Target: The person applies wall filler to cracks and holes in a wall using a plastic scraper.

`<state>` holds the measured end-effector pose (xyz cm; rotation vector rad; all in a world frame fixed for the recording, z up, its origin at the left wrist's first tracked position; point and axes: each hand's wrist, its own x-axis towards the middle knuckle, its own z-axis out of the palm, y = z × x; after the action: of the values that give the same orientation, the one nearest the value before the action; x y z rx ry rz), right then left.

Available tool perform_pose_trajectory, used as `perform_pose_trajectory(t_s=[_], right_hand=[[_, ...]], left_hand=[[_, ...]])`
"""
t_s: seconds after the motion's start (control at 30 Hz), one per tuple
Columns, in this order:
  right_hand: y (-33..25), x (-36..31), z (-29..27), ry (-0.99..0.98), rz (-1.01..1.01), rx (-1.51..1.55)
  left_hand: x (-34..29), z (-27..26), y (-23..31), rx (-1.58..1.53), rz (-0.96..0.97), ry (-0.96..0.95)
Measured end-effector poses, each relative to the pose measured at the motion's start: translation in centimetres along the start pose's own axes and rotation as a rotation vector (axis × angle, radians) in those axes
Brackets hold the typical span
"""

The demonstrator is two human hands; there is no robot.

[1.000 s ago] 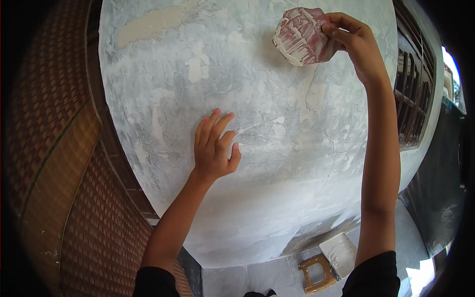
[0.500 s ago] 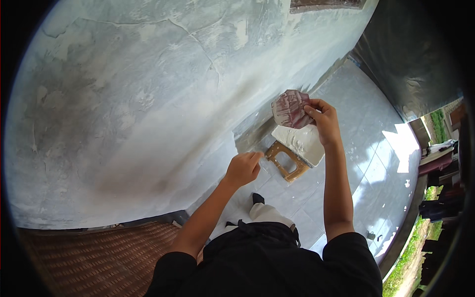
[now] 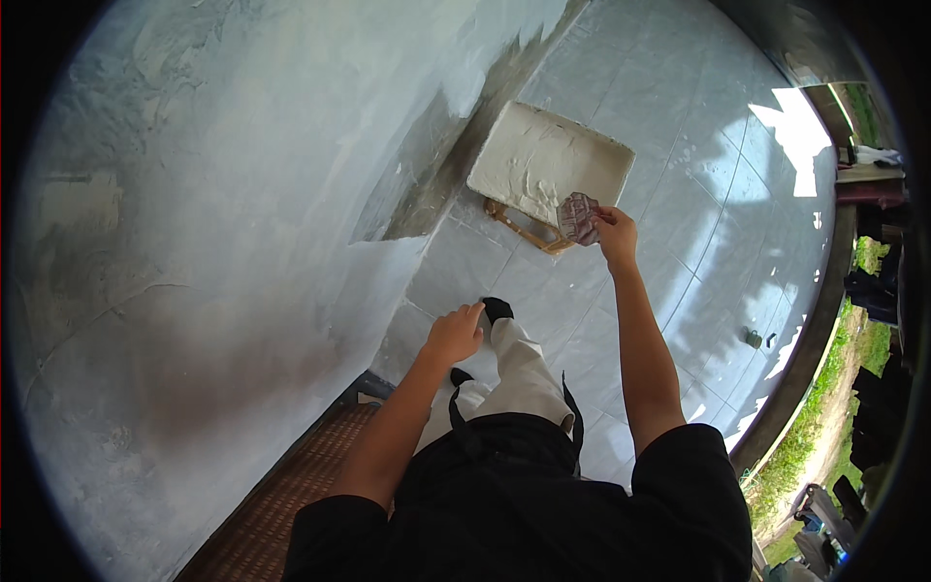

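Observation:
My right hand (image 3: 617, 236) pinches the edge of a flat, maroon ridged piece (image 3: 579, 218) with whitish smears. It hangs over the near right corner of a shallow rectangular tray (image 3: 619, 153), which has creamy white paste (image 3: 553, 160) spread in it. Below the tray, part of a tan stool (image 3: 529, 230) shows. My left hand (image 3: 456, 335) hovers between the wall and my feet, its fingers loosely bent and apart, with nothing seen in them.
A grey-white plastered wall (image 3: 223, 175) rises on the left, with a bare darker strip (image 3: 412, 189) near its foot. Grey tiles (image 3: 659, 262) cover the floor. Brown woven material (image 3: 301, 466) lies at lower left. Small objects (image 3: 754, 339) sit near the floor's right edge.
The view has swung, so the tray shows more fully and higher up. My right hand has lowered the maroon piece towards the tray's near corner. My left hand's fingers have loosened.

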<state>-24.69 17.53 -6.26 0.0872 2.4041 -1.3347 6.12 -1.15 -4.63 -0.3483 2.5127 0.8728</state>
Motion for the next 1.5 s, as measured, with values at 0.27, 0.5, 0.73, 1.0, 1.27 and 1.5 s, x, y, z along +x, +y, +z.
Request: perform_pose_trajectory(t_s=[0.27,0.5,0.73,1.0,1.27,1.5], right_hand=[[2.0,4.9,3.9,0.135,-0.170,-0.239],[2.6,7.4,5.8,0.191,-0.264,-0.319],[3.5,7.9,6.5,0.210,-0.349,-0.336],[3.4,7.7,6.7,0.206,-0.364,-0.297],[3.6,8.4,6.8,0.032,-0.316,-0.367],[4.0,9.5,5.8,-0.055,-0.315,-0.404]], left_hand=[[7.2,-2.6,-0.8,-0.067,-0.148,-0.088],[12.8,-0.7,-0.8,-0.151,-0.153,-0.107],[16.5,0.9,0.9,-0.240,-0.112,-0.089],[17.3,1.3,1.2,-0.245,-0.074,-0.022],[16.7,1.8,0.7,-0.231,-0.115,-0.050],[15.6,1.6,0.6,-0.250,-0.149,-0.088]])
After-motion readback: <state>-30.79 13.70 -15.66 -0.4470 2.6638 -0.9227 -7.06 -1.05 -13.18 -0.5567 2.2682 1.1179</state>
